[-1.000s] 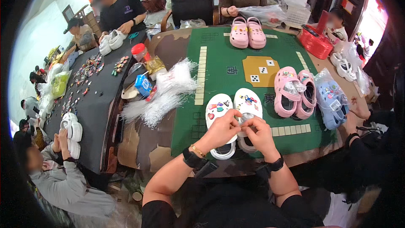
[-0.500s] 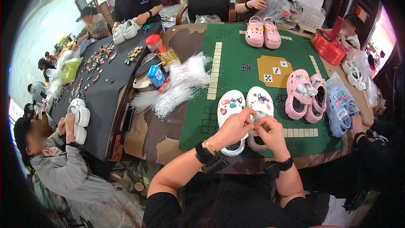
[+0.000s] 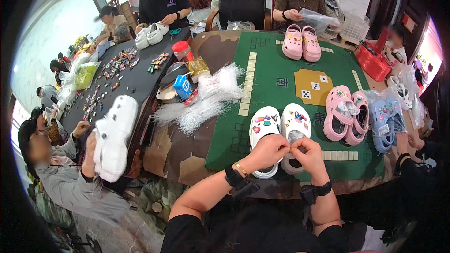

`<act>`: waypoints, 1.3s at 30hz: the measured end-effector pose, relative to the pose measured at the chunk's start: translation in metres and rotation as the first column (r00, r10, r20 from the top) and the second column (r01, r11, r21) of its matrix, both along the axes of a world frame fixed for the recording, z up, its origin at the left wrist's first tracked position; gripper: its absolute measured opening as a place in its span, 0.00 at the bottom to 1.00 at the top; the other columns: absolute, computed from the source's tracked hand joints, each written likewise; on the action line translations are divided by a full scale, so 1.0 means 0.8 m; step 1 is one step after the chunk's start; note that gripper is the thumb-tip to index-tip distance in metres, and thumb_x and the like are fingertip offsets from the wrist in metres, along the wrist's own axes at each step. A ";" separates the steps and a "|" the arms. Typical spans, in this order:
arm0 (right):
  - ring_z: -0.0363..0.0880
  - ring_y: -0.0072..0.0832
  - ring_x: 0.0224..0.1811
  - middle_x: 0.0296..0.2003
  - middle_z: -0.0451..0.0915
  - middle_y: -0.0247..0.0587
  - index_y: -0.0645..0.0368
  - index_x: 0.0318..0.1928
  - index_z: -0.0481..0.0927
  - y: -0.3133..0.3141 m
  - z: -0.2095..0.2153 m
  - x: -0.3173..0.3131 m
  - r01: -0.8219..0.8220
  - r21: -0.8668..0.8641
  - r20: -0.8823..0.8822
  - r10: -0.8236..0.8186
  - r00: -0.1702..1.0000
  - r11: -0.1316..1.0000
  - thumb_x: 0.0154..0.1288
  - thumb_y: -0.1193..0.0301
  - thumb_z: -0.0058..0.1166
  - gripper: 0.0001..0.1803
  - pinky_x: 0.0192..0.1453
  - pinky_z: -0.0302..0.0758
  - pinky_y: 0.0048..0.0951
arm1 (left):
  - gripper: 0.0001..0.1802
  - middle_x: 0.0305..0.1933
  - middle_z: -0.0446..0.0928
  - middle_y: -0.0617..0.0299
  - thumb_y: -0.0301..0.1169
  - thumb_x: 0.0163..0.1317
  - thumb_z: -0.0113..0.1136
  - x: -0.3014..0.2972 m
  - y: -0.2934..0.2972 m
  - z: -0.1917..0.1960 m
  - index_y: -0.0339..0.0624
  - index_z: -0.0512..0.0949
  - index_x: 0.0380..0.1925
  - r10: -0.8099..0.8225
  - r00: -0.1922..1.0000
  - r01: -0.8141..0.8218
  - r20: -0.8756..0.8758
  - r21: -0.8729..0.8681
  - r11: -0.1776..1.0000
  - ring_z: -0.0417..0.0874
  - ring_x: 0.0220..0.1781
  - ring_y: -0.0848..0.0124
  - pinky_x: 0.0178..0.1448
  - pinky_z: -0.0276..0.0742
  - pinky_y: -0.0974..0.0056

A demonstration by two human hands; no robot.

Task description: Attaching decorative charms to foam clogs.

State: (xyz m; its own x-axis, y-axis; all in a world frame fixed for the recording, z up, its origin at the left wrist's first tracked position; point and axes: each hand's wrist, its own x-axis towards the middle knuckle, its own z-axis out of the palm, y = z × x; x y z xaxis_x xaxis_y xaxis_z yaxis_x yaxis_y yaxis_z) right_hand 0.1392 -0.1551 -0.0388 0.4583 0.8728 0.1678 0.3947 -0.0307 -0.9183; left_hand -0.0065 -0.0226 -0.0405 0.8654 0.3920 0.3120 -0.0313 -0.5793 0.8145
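A pair of white clogs with colourful charms stands on the green mat in front of me, the left clog (image 3: 265, 121) beside the right clog (image 3: 296, 114). Over their heel ends, my left hand (image 3: 268, 152) and my right hand (image 3: 308, 157) meet with fingertips pinched close together. Whatever is between the fingers is too small to make out. Clear crumpled plastic shows inside the right clog's opening. My wrists and fingers hide part of both heels. Right of my hands stand pink clogs (image 3: 338, 107) with charms and clear plastic stuffing.
Blue clogs (image 3: 383, 124) in clear plastic stand at the right, by another person's hand. Pink clogs (image 3: 302, 43) sit farther off. Bundled white plastic strands (image 3: 201, 96) lie left of the mat, near a red-lidded jar (image 3: 182, 50). At left, a co-worker holds a white clog (image 3: 116, 136).
My hands stay pinched together over the clogs, the fingertips now slightly nearer the right clog. The co-worker at left has raised a white clog toward me. The far person's plastic bag is now flatter.
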 end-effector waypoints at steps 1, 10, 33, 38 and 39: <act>0.75 0.17 0.29 0.27 0.79 0.30 0.63 0.30 0.81 -0.001 0.003 0.002 -0.023 -0.002 0.020 0.023 1.000 1.000 0.55 0.77 0.62 0.04 0.33 0.70 0.22 | 0.05 0.29 0.79 0.53 0.28 0.59 0.61 0.000 0.000 -0.001 0.36 0.80 0.30 -0.006 1.000 0.006 0.007 0.023 1.000 0.80 0.35 0.57 0.40 0.75 0.58; 0.76 0.40 0.45 0.38 0.81 0.37 0.54 0.45 0.80 0.001 0.038 -0.021 -0.060 0.092 0.647 -0.013 0.762 0.994 0.47 0.69 0.69 0.21 0.56 0.64 0.42 | 0.16 0.38 0.78 0.52 0.32 0.59 0.64 -0.059 -0.028 0.055 0.38 0.79 0.46 0.211 0.977 -0.212 0.038 0.316 0.925 0.80 0.43 0.53 0.49 0.76 0.53; 0.76 0.52 0.42 0.41 0.73 0.52 0.64 0.36 0.75 0.056 0.165 0.080 -0.198 0.045 0.709 0.108 0.696 0.979 0.53 0.79 0.55 0.08 0.45 0.75 0.43 | 0.28 0.38 0.83 0.47 0.51 0.49 0.71 -0.409 0.086 0.014 0.37 0.78 0.38 0.871 0.157 -0.578 -0.466 0.671 0.464 0.83 0.43 0.46 0.46 0.75 0.47; 0.75 0.50 0.44 0.42 0.73 0.51 0.64 0.33 0.74 0.099 0.185 0.149 -0.125 0.357 0.805 -0.237 0.544 0.925 0.49 0.83 0.54 0.09 0.45 0.73 0.40 | 0.27 0.36 0.83 0.44 0.50 0.49 0.69 -0.432 0.094 0.000 0.37 0.79 0.36 0.861 0.108 -0.610 -0.497 0.651 0.452 0.84 0.42 0.46 0.46 0.78 0.48; 0.74 0.51 0.45 0.42 0.73 0.51 0.65 0.34 0.73 0.107 0.176 0.169 -0.107 0.351 0.827 -0.255 0.501 0.930 0.50 0.84 0.53 0.09 0.46 0.73 0.41 | 0.27 0.36 0.83 0.44 0.50 0.48 0.69 -0.436 0.096 -0.001 0.36 0.80 0.36 0.841 0.115 -0.608 -0.529 0.632 0.481 0.84 0.42 0.46 0.46 0.79 0.48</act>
State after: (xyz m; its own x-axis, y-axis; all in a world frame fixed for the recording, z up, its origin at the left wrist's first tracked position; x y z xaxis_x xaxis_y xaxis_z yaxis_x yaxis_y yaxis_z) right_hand 0.2740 -0.0692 0.1021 -0.0081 0.6508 0.7592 0.9897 0.1140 -0.0871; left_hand -0.3557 0.0542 -0.0411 0.1064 0.9938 -0.0332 0.9885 -0.1021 0.1117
